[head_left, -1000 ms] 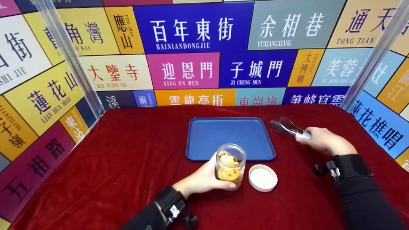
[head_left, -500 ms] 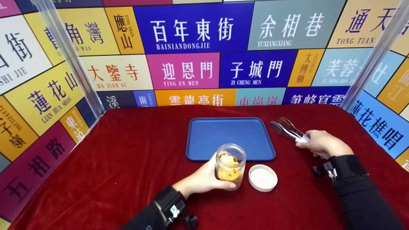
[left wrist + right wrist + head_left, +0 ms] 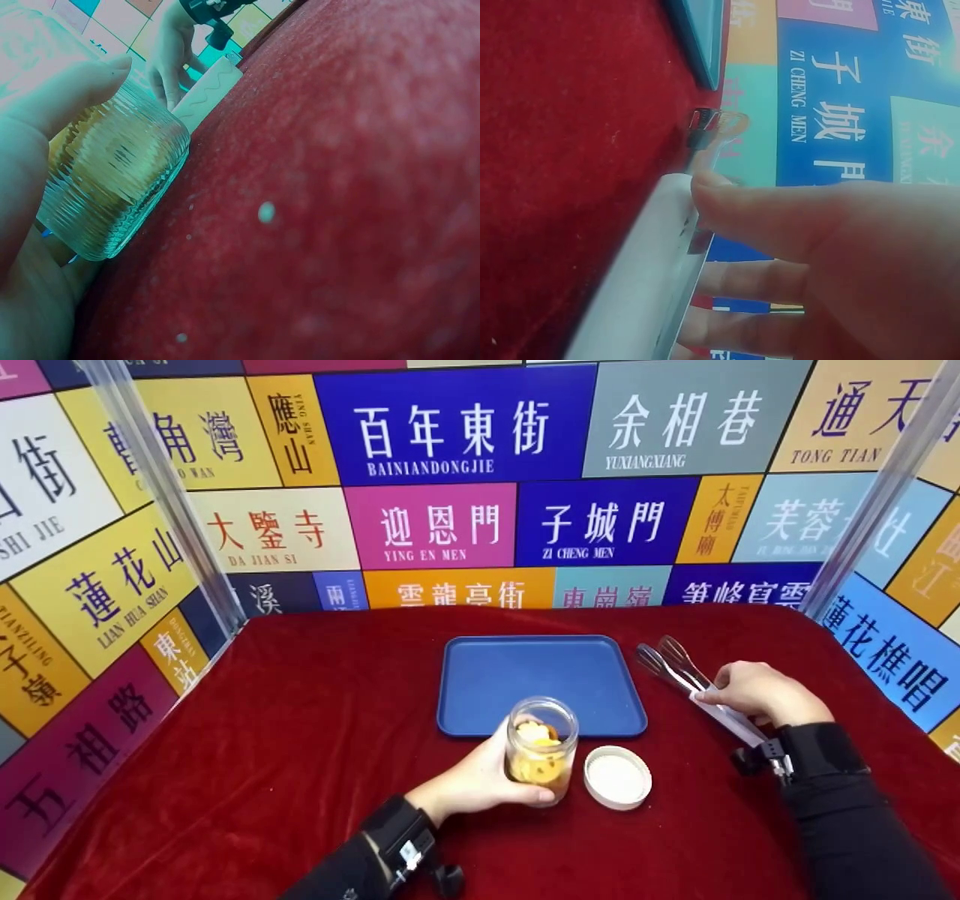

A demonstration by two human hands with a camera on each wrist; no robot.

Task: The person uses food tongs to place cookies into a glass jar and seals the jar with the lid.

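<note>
My left hand (image 3: 480,781) grips an open glass jar (image 3: 564,735) of yellowish cookies (image 3: 535,761), its thumb across the near side. In the left wrist view the ribbed jar (image 3: 124,169) shows close up, at the red cloth. On the right, my right hand (image 3: 769,694) pinches a pair of tongs (image 3: 731,722) by the white handle, their slotted heads spread apart and pointing away to the left. The right wrist view has my thumb on the white handle of the tongs (image 3: 641,274), with fingers on its other side. A pale round lid (image 3: 617,778) lies right of the jar.
A blue tray (image 3: 536,679) lies just beyond the jar. Red cloth (image 3: 315,750) covers the table. Clear upright posts (image 3: 176,510) stand at the back corners, before walls of coloured signs (image 3: 457,427).
The right hand has shifted its hold on the tongs, exposing more of the white handle, and the heads have moved slightly right. The left hand and jar stay put.
</note>
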